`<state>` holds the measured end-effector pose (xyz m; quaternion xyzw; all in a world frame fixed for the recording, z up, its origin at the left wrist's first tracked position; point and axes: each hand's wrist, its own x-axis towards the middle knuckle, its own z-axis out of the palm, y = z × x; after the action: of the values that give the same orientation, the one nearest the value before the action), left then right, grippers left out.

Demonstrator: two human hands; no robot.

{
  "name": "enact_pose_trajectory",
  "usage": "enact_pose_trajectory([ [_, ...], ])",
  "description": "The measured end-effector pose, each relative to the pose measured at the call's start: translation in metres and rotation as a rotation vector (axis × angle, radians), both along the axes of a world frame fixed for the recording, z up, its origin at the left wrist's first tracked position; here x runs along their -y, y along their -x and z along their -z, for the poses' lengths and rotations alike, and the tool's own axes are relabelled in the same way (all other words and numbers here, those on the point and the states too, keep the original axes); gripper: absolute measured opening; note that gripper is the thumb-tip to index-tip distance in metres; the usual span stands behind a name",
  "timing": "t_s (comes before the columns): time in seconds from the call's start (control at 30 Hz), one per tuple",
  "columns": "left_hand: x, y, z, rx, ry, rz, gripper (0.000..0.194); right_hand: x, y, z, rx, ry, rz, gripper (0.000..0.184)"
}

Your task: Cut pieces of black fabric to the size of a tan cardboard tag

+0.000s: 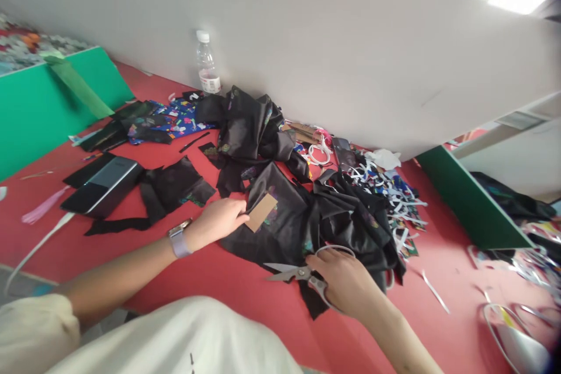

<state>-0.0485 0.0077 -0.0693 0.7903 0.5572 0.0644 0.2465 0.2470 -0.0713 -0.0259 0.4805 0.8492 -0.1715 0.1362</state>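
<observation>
My left hand, with a watch on its wrist, is closed in a pinch at the left edge of a small brown cardboard rectangle. The cardboard lies over black shiny fabric with a coloured print; whether the fingers also grip the cloth is hidden. In my right hand is a pair of scissors, its blades parted and pointing left over the fabric's front edge. More crumpled black fabric lies just beyond the right hand.
Black cloth pieces and a blue printed cloth cover the back of the red table. A plastic bottle stands by the grey partition. A dark boxy device with a white cable is left; cloth scraps lie right, between green boards.
</observation>
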Motion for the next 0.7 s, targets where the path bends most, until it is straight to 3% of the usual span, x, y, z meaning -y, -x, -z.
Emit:
enact_pose_trajectory([
  [0.13,0.013,0.004,-0.007,0.228,0.229,-0.008,0.028,0.0,-0.022,-0.023,-0.012,0.135,0.144,0.016],
  [0.23,0.019,0.008,-0.011,0.441,0.392,-0.167,0.034,-0.001,-0.029,-0.043,-0.045,0.175,0.237,0.019],
  [0.33,0.019,0.01,-0.009,0.641,0.572,-0.36,0.046,-0.005,-0.017,-0.048,-0.109,0.092,0.277,0.018],
  [0.4,0.019,0.01,-0.004,0.749,0.631,-0.439,0.056,-0.011,0.003,-0.038,-0.205,0.01,0.318,0.021],
  [0.5,0.019,0.009,0.003,0.814,0.578,-0.479,0.063,-0.024,0.04,-0.009,-0.403,-0.079,0.45,0.025],
  [0.57,0.019,0.008,0.007,0.743,0.5,-0.444,0.058,-0.033,0.062,0.013,-0.438,-0.097,0.491,0.026],
  [0.7,0.013,0.002,0.007,0.407,0.288,-0.236,0.035,-0.046,0.081,0.044,-0.401,-0.217,0.441,0.028],
])
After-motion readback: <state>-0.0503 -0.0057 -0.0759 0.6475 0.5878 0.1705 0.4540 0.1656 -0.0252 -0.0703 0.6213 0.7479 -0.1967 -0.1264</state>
